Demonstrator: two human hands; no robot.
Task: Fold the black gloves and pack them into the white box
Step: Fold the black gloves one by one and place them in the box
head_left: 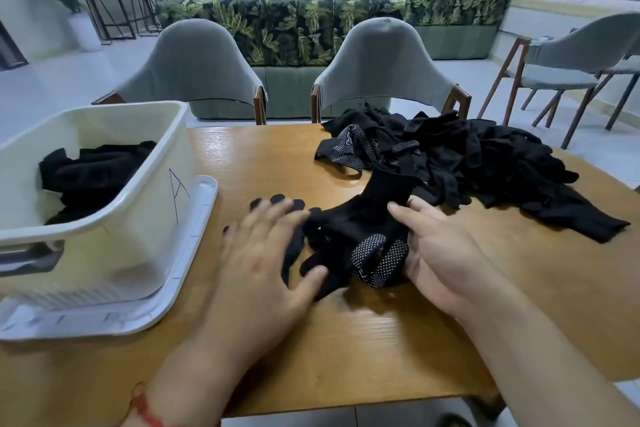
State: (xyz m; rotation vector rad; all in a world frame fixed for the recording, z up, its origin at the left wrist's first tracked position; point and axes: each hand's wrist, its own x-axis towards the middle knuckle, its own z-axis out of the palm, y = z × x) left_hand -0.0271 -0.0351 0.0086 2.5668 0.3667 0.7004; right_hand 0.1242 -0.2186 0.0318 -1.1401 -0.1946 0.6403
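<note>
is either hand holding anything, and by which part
Nothing is clearly gripped. The left hand presses flat on the fingers of the black glove; the right hand lies against its right side, thumb on top, and a pinch cannot be told.

One wide-angle view, worn on the head, looks forward and down from close above the wooden table, its near edge at the frame's bottom, grey chairs across the upper middle.
</note>
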